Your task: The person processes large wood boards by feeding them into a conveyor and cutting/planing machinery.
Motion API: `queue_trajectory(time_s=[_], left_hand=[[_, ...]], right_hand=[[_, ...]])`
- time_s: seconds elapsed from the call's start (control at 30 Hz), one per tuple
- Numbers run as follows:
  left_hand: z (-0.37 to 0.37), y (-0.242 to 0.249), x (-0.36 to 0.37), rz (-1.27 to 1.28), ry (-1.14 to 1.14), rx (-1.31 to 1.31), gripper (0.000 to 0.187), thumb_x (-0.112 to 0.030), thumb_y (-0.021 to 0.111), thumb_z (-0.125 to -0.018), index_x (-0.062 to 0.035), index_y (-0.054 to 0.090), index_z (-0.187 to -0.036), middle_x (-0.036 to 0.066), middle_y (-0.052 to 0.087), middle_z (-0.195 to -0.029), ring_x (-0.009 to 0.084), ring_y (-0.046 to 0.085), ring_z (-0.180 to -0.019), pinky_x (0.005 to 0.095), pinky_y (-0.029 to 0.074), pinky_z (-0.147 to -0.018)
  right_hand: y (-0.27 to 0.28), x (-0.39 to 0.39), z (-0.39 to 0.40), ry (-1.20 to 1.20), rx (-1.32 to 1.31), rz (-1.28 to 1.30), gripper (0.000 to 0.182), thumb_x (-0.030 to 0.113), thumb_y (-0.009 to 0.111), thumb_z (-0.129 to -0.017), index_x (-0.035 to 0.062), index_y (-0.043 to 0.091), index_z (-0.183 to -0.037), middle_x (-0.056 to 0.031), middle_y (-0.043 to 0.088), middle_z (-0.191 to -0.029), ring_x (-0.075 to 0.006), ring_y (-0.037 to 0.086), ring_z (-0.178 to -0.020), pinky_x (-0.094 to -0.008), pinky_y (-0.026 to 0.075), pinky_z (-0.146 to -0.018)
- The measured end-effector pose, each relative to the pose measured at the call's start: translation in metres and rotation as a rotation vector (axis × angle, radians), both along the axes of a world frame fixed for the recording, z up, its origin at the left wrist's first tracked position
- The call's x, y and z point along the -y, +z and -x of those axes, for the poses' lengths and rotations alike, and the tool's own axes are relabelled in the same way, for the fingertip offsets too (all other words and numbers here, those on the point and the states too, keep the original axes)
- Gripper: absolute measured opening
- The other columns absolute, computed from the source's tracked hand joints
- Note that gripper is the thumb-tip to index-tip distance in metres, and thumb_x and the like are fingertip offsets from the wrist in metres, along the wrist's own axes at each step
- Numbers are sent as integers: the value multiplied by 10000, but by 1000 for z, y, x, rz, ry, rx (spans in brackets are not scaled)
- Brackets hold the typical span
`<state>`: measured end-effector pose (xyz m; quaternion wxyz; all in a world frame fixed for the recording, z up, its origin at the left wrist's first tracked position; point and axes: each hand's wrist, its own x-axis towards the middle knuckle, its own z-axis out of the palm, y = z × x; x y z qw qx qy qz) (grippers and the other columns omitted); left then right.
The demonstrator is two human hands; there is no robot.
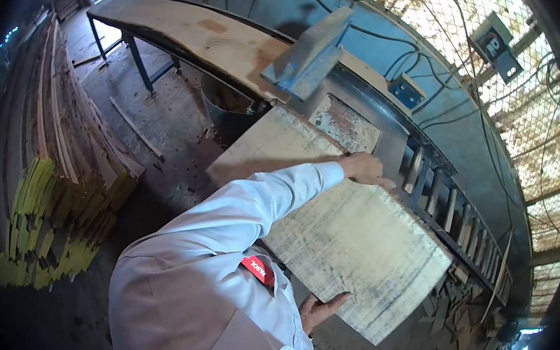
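A wide, pale, rough-surfaced wooden board [360, 247] lies slantwise in front of me, with dark streaks along its right part. My left arm reaches across it. At the board's far edge, beside the metal machine table, my left hand [363, 168] is closed over the wood, its fingertips partly hidden. My right hand [318, 311] grips the near edge, thumb on top and the other fingers out of sight beneath. Just past the far edge, a blue-grey metal fence or guard [312, 56] stands on the machine table [392, 151].
A roller conveyor [451, 211] runs off to the right. Beyond the machine is a long wood-topped table [193, 30]. A stack of planks with yellow ends [59, 217] stands left. Beneath the table sits a bucket [226, 105]; wood offcuts [462, 327] litter the lower right. Cables hang along the wall.
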<state>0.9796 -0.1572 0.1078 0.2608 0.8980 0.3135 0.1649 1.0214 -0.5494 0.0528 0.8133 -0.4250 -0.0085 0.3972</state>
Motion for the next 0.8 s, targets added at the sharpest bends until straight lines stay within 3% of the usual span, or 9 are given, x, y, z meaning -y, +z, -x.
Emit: queue_trajectory(time_s=[0.07, 0.23, 0.27, 0.33, 0.37, 0.43, 0.47, 0.7, 0.8], left_hand=[[-8, -20, 3, 24, -28, -94, 885, -790, 354, -906, -9, 733, -735, 217, 707, -804, 409, 685, -810, 504, 525, -774], [-25, -77, 0, 130, -38, -302, 875, -800, 434, -864, 7, 759, -951, 243, 717, -1006, 402, 689, -969, 490, 529, -884], [-27, -92, -3, 131, -44, -296, 875, -800, 434, -864, 7, 759, -951, 243, 717, -1006, 402, 689, -969, 490, 529, -884], [-31, -113, -6, 143, -75, -365, 870, -791, 463, -853, 13, 747, -1027, 229, 715, -1072, 403, 689, -1000, 487, 535, -885], [-33, -117, -9, 157, -85, -363, 870, -791, 463, -853, 13, 747, -1027, 229, 715, -1072, 403, 689, -1000, 487, 535, -885], [-32, -127, -9, 190, -104, -443, 835, -767, 485, -860, 9, 748, -1020, 220, 718, -1061, 395, 694, -986, 483, 543, -862], [-33, -130, -9, 203, -108, -462, 816, -753, 502, -858, 12, 748, -1004, 211, 722, -1043, 386, 699, -973, 483, 546, -851], [-39, -177, -11, 217, -99, -459, 792, -735, 521, -860, 7, 748, -1019, 196, 725, -1054, 368, 701, -988, 469, 545, -856], [-34, -196, -6, 236, -130, -492, 780, -723, 539, -860, 15, 755, -991, 212, 726, -1031, 385, 695, -980, 465, 540, -868]], right_hand=[[4, 3, 7, 17, 62, 207, 588, 438, 508, -1040, 14, 428, -1440, -131, 528, -1403, -235, 540, -1235, -373, 462, -1061], [-6, 7, -13, 55, -227, 137, 462, 362, 506, -1055, 2, 498, -1346, -130, 602, -1295, -224, 590, -1138, -359, 511, -994], [-13, 18, -16, 199, -9, 140, 483, 311, 579, -1021, 11, 483, -1387, -111, 600, -1298, -201, 592, -1123, -331, 518, -950], [-41, 8, -39, 103, -455, 140, 756, 142, 721, -913, 10, 305, -1531, -160, 496, -1417, -232, 534, -1231, -353, 472, -1020], [-46, 13, -40, 92, -454, 153, 756, 142, 721, -913, 10, 305, -1531, -160, 496, -1417, -232, 534, -1231, -353, 472, -1020], [-48, 30, -29, 412, 625, 191, 622, 30, 609, -970, -46, 295, -1502, -155, 521, -1351, -218, 516, -1223, -341, 409, -1086], [-46, 31, -30, 449, 572, 222, 703, -86, 565, -931, -42, 216, -1540, -175, 473, -1413, -233, 473, -1271, -359, 356, -1123], [-54, 27, -32, 469, 568, 367, 719, -100, 560, -924, -10, 220, -1551, -184, 480, -1408, -242, 493, -1255, -345, 380, -1096], [-78, 32, -37, 465, 362, 400, 736, -115, 567, -922, 17, 224, -1560, -190, 477, -1414, -239, 509, -1239, -338, 428, -1053]])
